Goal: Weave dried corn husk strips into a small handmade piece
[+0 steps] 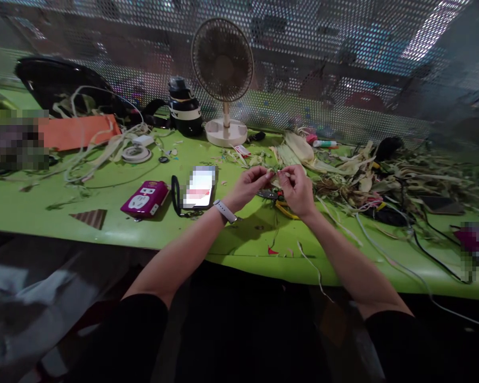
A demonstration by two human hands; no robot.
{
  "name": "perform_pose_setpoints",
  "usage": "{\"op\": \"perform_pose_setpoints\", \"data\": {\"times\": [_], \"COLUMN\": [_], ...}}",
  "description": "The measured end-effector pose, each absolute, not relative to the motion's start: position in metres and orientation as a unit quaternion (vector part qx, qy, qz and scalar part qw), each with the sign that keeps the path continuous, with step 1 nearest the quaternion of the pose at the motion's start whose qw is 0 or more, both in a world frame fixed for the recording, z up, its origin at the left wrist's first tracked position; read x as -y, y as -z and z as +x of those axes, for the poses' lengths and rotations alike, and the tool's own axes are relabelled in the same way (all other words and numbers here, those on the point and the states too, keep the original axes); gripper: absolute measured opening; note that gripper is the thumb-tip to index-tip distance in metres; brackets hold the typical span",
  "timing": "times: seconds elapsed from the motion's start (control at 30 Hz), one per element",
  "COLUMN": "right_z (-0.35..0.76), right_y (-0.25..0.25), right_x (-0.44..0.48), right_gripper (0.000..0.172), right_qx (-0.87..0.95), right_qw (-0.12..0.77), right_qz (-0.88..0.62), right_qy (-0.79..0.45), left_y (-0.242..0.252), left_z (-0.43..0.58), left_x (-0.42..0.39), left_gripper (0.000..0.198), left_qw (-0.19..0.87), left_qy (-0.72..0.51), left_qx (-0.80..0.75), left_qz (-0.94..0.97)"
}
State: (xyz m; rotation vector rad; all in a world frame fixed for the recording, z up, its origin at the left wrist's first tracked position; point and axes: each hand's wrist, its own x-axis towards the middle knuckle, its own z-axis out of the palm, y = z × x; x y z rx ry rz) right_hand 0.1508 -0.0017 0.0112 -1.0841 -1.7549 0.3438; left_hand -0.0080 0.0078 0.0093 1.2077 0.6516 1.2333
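Over the green table, my left hand [250,183] and my right hand [297,189] meet with fingertips pinched. Between them runs a small pale strip [272,171] that looks like dried husk; most of it is hidden by the fingers. Pliers or cutters with yellow handles [286,210] lie on the table just beneath my hands, partly covered by the right one. Behind the hands rests a large pale corn husk [299,150] among plant scraps. A lit phone [201,187] lies left of my left wrist.
A fan [225,133] and a black bottle [186,114] stand at the back, before a perforated metal screen [343,64]. A purple power box [146,199] and a tape roll [136,153] lie left. Piled dried plants [419,165] and cables [391,260] spread right.
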Motion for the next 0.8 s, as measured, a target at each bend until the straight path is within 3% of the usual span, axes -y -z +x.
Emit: {"op": "perform_pose_setpoints", "data": {"times": [0.2, 0.47, 0.67, 0.8], "right_z": [0.148, 0.156, 0.152, 0.152], "right_y": [-0.012, -0.027, -0.019, -0.021], "right_x": [0.001, -0.006, -0.005, -0.003], "right_gripper": [0.034, 0.047, 0.03, 0.029], "right_qx": [0.674, 0.584, 0.64, 0.665], "right_qw": [0.533, 0.563, 0.564, 0.563], "right_qz": [-0.45, -0.34, -0.317, -0.337], "right_qy": [-0.244, -0.476, -0.414, -0.357], "left_y": [-0.009, -0.005, -0.001, -0.001], "left_z": [-0.01, -0.019, -0.018, -0.015], "left_x": [-0.008, -0.019, -0.019, -0.019], "left_gripper": [0.036, 0.033, 0.03, 0.026], "left_qw": [0.578, 0.642, 0.659, 0.646], "left_qy": [-0.547, -0.567, -0.535, -0.528], "left_qx": [-0.276, -0.282, -0.28, -0.277], "left_qz": [0.538, 0.432, 0.448, 0.476]}}
